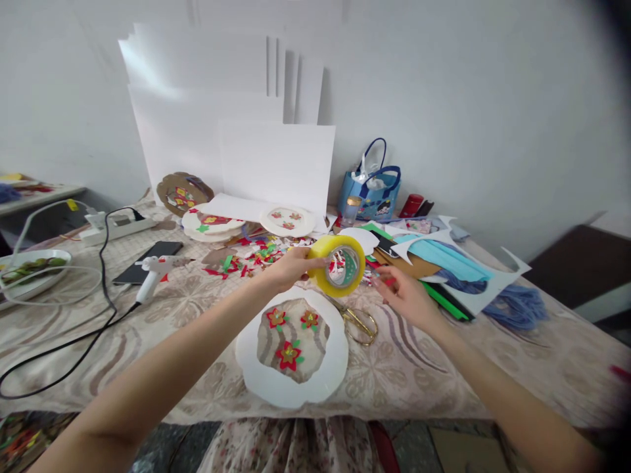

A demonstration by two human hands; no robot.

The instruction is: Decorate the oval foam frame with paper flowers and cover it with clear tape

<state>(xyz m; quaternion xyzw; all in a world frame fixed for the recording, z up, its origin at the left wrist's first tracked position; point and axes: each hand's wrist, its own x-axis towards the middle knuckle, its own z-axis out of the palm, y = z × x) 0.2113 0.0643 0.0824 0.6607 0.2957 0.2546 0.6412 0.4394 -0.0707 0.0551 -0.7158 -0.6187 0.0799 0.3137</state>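
Observation:
My left hand [294, 268] is closed around the left edge of a roll of clear yellow packing tape [361, 268], held up over the table. To the right of the roll, my right hand [404, 297] hovers with its fingers loosely bent and apart; I see nothing held in it. Below the hands lies a white scalloped paper ring [251, 374]. Three red felt flowers [288, 355] with green leaves show inside its opening. Gold-handled scissors [362, 326] rest beside the ring, their blades partly covered by it.
A white glue gun [155, 272] with a black cord lies left, near a dark phone [158, 253]. Colourful scraps [261, 256] are scattered behind the tape. White boards [276, 157] lean on the wall by a blue bag [382, 197]. Blue yarn [517, 307] lies right.

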